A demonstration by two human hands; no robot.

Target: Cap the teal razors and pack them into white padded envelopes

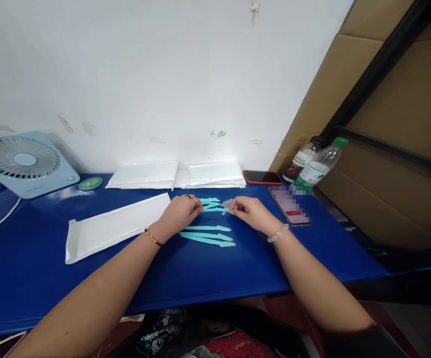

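My left hand (178, 213) is closed, its fingertips pinching the handle end of a turquoise eyebrow razor (215, 210). More turquoise razors (210, 201) lie just beyond it, partly behind the fingers. Across from it, my right hand (253, 213) pinches a small clear plastic cap (232, 207) between thumb and fingers. Other clear caps (226, 204) sit beside those fingertips, at the blade ends of the razors. Nearer to me, several turquoise razors (208, 235) rest on the blue table (215, 273), blades pointing right.
A long white packet (114, 223) lies left of my left hand. Stacked white packets (144, 174) stand along the wall. A blue fan (25, 161) and green disc (90, 183) are at left; two phones (263, 177) and two bottles (322, 161) at right.
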